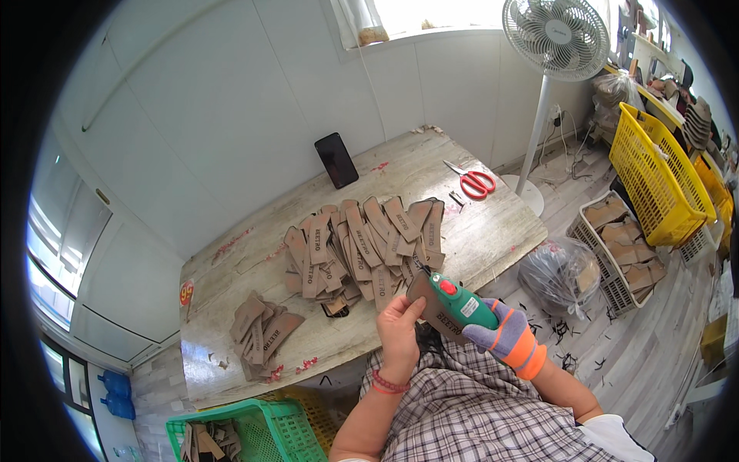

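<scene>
My bare left hand (400, 327) pinches the edge of a brown, leather-like strip (444, 322) with dark lettering. My right hand (508, 339), in a grey and orange glove, grips a green handheld power tool (466, 302) with a red button. The tool's thin dark tip points up and left, just above the held strip's far end; whether they touch I cannot tell. Beyond my hands, a large heap of similar brown strips (358, 246) lies on the wooden table (231, 266). A smaller pile of strips (262, 329) sits at the near left.
Red-handled scissors (477, 185) lie at the table's far right; a black phone (336, 160) leans upright against the wall. A green crate (289, 431) stands below the near edge. To the right are a fan (556, 38), a bagged bundle (560, 276) and a yellow basket (662, 185).
</scene>
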Action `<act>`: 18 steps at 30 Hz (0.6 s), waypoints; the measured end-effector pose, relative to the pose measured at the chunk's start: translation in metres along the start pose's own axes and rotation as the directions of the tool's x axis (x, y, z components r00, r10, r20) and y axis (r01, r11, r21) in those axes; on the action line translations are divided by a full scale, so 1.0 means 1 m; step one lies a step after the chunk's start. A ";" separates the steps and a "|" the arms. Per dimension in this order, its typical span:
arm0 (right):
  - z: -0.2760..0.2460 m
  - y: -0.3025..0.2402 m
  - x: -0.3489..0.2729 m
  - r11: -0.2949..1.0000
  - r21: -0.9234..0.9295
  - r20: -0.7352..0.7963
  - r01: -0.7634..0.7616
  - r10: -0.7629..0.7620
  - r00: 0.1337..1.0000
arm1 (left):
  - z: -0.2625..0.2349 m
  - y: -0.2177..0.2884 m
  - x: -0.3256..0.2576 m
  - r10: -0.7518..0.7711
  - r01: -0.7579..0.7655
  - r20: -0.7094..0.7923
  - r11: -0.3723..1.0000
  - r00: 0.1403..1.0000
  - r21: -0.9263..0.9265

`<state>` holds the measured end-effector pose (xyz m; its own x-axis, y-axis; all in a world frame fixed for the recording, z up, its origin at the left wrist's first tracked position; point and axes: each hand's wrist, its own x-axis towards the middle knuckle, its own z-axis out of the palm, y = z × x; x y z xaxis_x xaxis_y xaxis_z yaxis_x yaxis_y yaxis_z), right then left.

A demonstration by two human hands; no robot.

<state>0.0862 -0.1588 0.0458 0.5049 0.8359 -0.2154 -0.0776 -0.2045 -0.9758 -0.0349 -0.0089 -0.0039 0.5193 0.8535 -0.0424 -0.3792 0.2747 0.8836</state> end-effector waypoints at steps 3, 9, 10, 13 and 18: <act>-0.002 0.003 0.001 1.000 -0.014 0.001 0.002 -0.002 1.000 | 0.003 0.005 -0.003 -0.002 0.002 0.005 0.999 1.000 0.032; -0.006 0.009 0.001 1.000 -0.006 0.019 -0.021 0.021 1.000 | -0.009 0.015 0.001 0.051 -0.058 0.057 0.991 0.997 0.120; -0.006 0.010 0.002 1.000 -0.020 0.018 -0.015 0.016 1.000 | -0.010 0.017 0.001 0.052 -0.060 0.063 0.989 0.997 0.136; -0.007 0.008 0.001 1.000 0.014 0.029 -0.024 0.023 0.999 | -0.014 0.018 0.005 0.031 -0.044 0.087 0.986 0.996 0.159; -0.008 0.009 0.001 0.999 -0.041 0.043 -0.015 0.017 0.999 | -0.029 0.017 0.014 0.179 -0.218 0.138 0.903 0.974 0.370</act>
<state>0.0931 -0.1636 0.0375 0.4657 0.8537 -0.2332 -0.0495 -0.2380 -0.9700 -0.0561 0.0205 -0.0034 0.5436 0.8196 0.1812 -0.1729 -0.1019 0.9797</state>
